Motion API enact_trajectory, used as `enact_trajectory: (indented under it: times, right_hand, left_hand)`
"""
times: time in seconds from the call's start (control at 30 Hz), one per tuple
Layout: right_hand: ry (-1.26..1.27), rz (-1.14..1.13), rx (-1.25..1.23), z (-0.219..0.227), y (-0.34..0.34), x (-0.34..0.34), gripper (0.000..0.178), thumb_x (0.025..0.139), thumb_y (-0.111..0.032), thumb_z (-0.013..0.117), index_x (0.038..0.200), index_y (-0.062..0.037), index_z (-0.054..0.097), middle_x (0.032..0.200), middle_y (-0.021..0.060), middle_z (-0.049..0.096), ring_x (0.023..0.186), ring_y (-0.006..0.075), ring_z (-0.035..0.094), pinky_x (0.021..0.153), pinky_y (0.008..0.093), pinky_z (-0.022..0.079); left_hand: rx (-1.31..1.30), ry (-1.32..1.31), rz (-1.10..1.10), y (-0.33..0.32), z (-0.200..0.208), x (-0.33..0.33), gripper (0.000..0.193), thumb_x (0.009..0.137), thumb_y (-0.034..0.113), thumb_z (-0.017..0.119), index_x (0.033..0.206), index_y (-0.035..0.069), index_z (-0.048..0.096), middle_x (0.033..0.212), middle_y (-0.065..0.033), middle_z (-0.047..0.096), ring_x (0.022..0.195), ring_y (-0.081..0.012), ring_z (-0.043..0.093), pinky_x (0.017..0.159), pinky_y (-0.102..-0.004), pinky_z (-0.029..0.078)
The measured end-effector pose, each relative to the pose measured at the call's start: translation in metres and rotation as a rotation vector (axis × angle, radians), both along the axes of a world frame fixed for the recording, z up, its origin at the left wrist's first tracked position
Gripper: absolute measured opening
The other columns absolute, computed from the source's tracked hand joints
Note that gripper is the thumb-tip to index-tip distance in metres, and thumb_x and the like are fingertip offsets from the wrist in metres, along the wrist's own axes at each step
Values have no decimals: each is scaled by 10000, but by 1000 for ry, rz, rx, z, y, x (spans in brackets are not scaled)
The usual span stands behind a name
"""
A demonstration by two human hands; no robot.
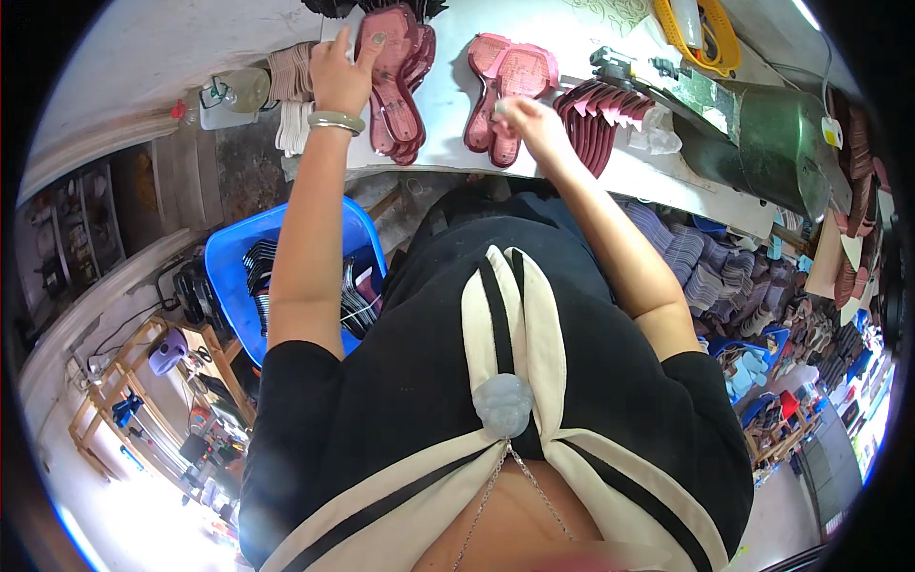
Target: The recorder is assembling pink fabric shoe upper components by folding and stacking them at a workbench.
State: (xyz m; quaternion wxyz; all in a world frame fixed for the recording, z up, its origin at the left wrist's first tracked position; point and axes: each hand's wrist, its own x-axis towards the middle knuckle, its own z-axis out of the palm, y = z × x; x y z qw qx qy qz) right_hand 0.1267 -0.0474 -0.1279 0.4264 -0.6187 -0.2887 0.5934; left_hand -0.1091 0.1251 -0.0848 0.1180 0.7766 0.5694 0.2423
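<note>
My left hand (342,74) is at the far left of the table, fingers apart, its thumb lying over the edge of a stack of pink shoe soles (389,71) with dark red rims. To the right lies a second, smaller group of pink soles (522,71), overlapping and fanned out. Over the lower part of this group, my right hand (530,126) has its thumb and fingers pinched together; whatever lies between the fingertips is too small to tell. A row of dark red soles (593,124) stands close beside the right wrist.
Pale stacked pieces (292,74) and a plastic bottle (250,90) sit at the white table's (448,95) left end. On the right are a green machine (777,143) and a yellow basket (720,48). A blue bin (224,253) of dark pieces stands below my left arm.
</note>
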Motion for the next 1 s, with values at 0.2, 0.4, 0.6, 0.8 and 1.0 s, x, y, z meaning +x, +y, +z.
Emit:
enact_trajectory:
  times: [0.2, 0.4, 0.6, 0.8, 1.0]
  right_hand:
    - [-321, -48, -58, -13, -35, -7, 678, 800, -168, 677, 1349, 42, 338, 1326, 212, 441, 1231, 253, 434, 1012, 344, 349]
    - [45, -457, -58, -67, -4, 0, 630, 802, -159, 689, 1290, 79, 369, 1185, 166, 542, 1050, 194, 535, 915, 297, 412]
    - [-507, -261, 75, -60, -7, -24, 398, 783, -112, 677, 1135, 2, 529, 981, 93, 630, 834, 158, 590, 751, 286, 472]
    - [-588, -307, 121, -42, -3, -21, 340, 755, -138, 729, 975, 43, 544, 861, 81, 606, 745, 111, 570, 652, 242, 469]
    - [143, -441, -46, -32, 3, -15, 325, 754, -220, 759, 851, -80, 483, 750, -5, 550, 611, 69, 506, 568, 212, 438]
  left_hand:
    - [413, -204, 14, -10, -15, 12, 446, 850, 370, 607, 1126, 23, 549, 1025, -196, 559, 986, -372, 504, 924, -459, 355]
    - [-684, -548, -178, -134, -56, 94, 319, 877, 86, 543, 1181, 13, 480, 1063, -150, 602, 927, -220, 610, 806, -316, 483]
    - [-781, -732, -94, -147, -106, 102, 280, 866, 40, 529, 1143, -3, 514, 1066, -142, 597, 922, -205, 602, 811, -314, 476]
    - [-904, -967, 39, -142, -96, 100, 177, 826, 87, 626, 977, 7, 579, 859, -83, 645, 783, -150, 608, 713, -271, 474]
    - [-879, -975, -104, -131, -90, 102, 278, 895, 153, 566, 1143, 29, 592, 993, -87, 650, 895, -131, 588, 805, -267, 461]
